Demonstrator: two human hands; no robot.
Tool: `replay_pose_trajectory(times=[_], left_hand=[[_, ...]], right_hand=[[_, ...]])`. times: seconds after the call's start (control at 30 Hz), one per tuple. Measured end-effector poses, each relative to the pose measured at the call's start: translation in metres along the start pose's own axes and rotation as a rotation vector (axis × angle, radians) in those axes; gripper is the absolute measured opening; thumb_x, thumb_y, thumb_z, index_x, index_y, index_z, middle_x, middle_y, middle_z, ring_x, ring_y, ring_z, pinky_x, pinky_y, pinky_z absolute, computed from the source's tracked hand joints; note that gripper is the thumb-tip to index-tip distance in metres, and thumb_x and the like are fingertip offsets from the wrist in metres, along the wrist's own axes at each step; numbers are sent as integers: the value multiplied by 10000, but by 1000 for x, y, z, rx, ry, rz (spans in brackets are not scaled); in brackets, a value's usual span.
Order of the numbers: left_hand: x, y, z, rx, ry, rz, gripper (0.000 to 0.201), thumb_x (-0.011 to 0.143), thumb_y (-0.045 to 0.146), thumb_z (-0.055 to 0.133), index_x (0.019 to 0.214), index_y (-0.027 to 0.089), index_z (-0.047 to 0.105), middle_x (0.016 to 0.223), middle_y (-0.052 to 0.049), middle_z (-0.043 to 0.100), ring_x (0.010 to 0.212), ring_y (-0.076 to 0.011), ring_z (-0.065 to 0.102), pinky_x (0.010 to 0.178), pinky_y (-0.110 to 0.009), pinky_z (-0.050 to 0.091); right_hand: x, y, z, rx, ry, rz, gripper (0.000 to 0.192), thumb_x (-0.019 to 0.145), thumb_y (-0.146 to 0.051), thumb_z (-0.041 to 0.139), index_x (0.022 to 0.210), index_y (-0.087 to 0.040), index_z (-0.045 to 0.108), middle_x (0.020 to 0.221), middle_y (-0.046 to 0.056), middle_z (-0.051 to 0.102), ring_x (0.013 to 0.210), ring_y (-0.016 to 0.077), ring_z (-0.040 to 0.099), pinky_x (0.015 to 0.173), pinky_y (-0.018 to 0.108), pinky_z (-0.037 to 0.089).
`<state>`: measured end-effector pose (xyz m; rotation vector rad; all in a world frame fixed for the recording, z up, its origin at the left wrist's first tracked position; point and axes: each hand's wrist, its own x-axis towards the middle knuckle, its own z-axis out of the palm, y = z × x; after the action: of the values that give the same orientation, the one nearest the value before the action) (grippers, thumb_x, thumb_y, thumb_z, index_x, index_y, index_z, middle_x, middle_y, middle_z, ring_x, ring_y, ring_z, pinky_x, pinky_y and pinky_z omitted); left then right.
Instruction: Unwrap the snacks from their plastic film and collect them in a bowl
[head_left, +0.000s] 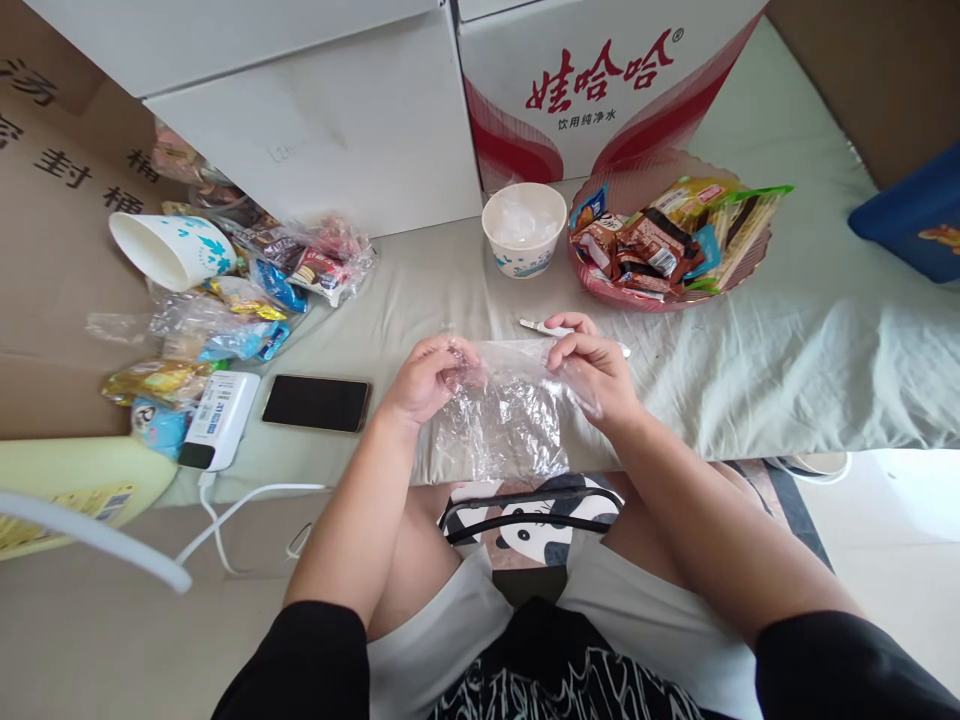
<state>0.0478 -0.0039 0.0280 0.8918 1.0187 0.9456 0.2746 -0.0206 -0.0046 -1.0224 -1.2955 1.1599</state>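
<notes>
A clear plastic bag point(504, 425) hangs between my two hands over the front edge of the cloth-covered surface. My left hand point(433, 378) pinches its upper left corner. The upper right part is gripped by my right hand point(592, 370), fingers curled in. Just behind my right hand lies a slim white tool point(536, 327), partly hidden by the fingers; it looks like a small knife. Beyond the bag stands a paper cup point(523, 255) with crumpled clear plastic inside. Right of that cup is a pink ribbed bowl point(600, 290) full of wrapped snacks point(660, 245).
White cartons point(315, 130) stand along the back. At the left, a tipped paper cup point(176, 250) rests among packaged snacks point(330, 265). A phone point(316, 403) and a white power bank point(221, 420) with a cable lie nearby. A panda-print bag point(525, 535) sits between the legs.
</notes>
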Motion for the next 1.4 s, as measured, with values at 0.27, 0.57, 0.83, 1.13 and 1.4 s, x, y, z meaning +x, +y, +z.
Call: replay_pose_trajectory(times=[0.27, 0.57, 0.83, 1.13, 1.4], left_hand=[[8, -9, -6, 226, 136, 181, 316, 669, 432, 848, 603, 166, 692, 644, -40, 689, 644, -139, 636, 633, -255, 502], [6, -7, 1, -138, 4, -128, 762, 531, 258, 943, 1214, 263, 605, 953, -22, 772, 803, -209, 759, 703, -308, 595], [6, -7, -3, -168, -36, -117, 441, 602, 229, 880, 1007, 184, 711, 842, -21, 782, 729, -171, 743, 669, -260, 587], [-1, -1, -4, 85, 21, -220, 354, 679, 347, 816, 968, 194, 681, 519, 31, 650, 415, -157, 625, 392, -216, 458], [1, 3, -4, -29, 20, -30, 271, 617, 407, 784, 604, 174, 646, 570, -8, 636, 501, -132, 611, 500, -257, 523]], right_hand=[[0, 6, 2, 85, 16, 202, 406, 829, -461, 684, 1186, -312, 562, 1291, 47, 571, 887, 164, 629, 746, 323, 536], [0, 0, 9, 257, 44, 210, 701, 764, -398, 812, 1336, -355, 410, 849, -23, 612, 747, 170, 605, 704, 338, 519], [2, -3, 12, 221, -142, 337, 336, 735, -482, 779, 849, -230, 588, 734, -24, 572, 682, 138, 526, 654, 299, 439], [-1, -5, 9, 54, -198, 291, 310, 850, -531, 663, 859, -269, 497, 548, -82, 481, 488, 126, 453, 506, 278, 354], [3, -7, 2, 238, -14, 208, 288, 843, -503, 567, 716, -249, 613, 654, 4, 548, 607, 158, 494, 609, 329, 422]])
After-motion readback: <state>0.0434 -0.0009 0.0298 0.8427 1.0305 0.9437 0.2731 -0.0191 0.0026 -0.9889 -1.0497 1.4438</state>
